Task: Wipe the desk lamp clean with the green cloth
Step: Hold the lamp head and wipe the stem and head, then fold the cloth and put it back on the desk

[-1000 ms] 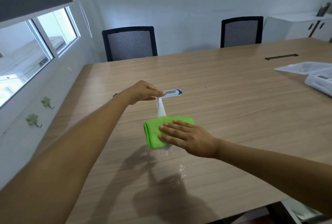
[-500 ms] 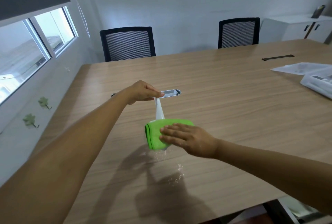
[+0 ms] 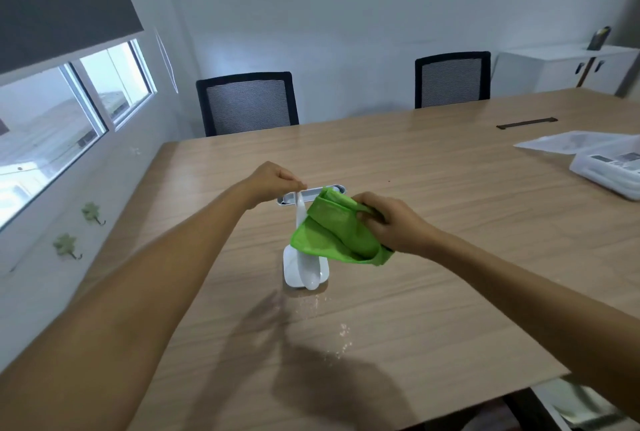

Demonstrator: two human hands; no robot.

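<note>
A small white desk lamp [image 3: 304, 268] stands on the wooden table [image 3: 433, 257], with a thin neck rising to a flat head. My left hand [image 3: 273, 183] pinches the lamp at the top of its neck, where the head joins. My right hand [image 3: 388, 224] grips the green cloth [image 3: 332, 233], bunched and lifted off the table. The cloth hangs against the right side of the lamp's neck and covers the right end of the head. The lamp's white base shows uncovered below the cloth.
Pale crumbs or droplets [image 3: 343, 330] lie on the table in front of the lamp. A white box [image 3: 609, 171] and a plastic sheet [image 3: 568, 141] sit at the right edge. Two black chairs [image 3: 247, 103] stand behind the table. A wall with windows runs along the left.
My right hand has lifted the green cloth from the lamp's base up to the neck and head, exposing the base. My left hand keeps its hold on the lamp.
</note>
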